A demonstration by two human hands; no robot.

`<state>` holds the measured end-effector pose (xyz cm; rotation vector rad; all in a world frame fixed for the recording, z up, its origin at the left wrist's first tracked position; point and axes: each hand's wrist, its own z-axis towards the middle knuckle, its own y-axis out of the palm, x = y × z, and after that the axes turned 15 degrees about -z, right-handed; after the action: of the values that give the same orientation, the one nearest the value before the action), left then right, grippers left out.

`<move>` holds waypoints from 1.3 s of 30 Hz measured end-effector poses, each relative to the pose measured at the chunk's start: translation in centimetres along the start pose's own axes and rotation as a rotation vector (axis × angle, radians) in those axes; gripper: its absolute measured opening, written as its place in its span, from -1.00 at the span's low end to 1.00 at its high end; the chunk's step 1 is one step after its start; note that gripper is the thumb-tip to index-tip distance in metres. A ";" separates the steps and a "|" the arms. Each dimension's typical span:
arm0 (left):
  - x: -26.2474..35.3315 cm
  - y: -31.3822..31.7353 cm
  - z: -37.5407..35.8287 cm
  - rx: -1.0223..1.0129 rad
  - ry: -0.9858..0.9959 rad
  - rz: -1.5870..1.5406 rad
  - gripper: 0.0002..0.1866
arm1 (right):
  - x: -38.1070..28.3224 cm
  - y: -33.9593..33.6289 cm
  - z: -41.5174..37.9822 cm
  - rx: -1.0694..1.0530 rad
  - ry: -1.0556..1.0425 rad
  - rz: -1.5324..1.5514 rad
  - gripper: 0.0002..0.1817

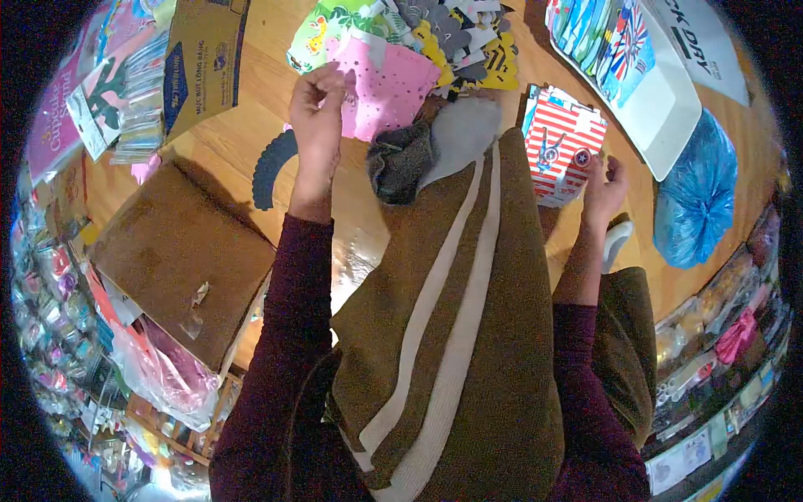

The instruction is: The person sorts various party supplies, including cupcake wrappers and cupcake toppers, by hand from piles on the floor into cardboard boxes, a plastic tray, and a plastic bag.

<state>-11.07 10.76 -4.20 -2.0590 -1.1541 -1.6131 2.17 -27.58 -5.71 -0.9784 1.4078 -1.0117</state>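
My left hand [318, 105] is raised beside the left edge of a pink star-patterned sheet [389, 88], its fingers curled together; whatever they pinch, if anything, is too small to make out. Beyond the pink sheet lie a green patterned piece [339, 33] and a pile of yellow, black and grey cutouts [468, 42]. On the right, my right hand [606, 188] has bent fingers by the lower right edge of a red-and-white striped stack [562, 146] with shield pictures. Whether its fingertips grip the stack cannot be made out.
A brown box [180, 255] stands at left, near a dark scalloped strip [273, 171]. An open carton [205, 63] is at upper left. To the right are a white tray [669, 125] with packets and a blue plastic bag [698, 192]. My legs [493, 335] stretch across the wooden floor.
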 end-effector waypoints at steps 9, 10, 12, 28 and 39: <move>-3.3 -2.0 0.5 0.073 0.290 0.786 -0.15 | -7.3 -2.2 1.0 0.128 -0.054 0.126 -0.66; -3.0 -1.8 0.2 0.072 0.285 0.786 -0.15 | -8.1 -1.8 1.1 0.097 -0.117 0.212 -0.69; -2.5 -1.4 0.1 0.130 0.197 0.896 -0.14 | -10.7 -1.7 0.9 -0.001 -0.200 0.300 -0.78; -3.6 -2.1 0.6 0.084 0.163 0.657 -0.44 | -18.5 6.9 -4.9 -0.733 -0.423 0.420 -0.61; -1.9 -2.8 0.3 -0.141 0.163 0.566 -0.73 | -16.8 7.6 -5.8 -0.669 -0.399 0.523 -0.70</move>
<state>-13.06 11.98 -6.67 -2.0371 -0.3570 -1.5577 -2.64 -9.03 -7.81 -1.1142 1.5604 0.0638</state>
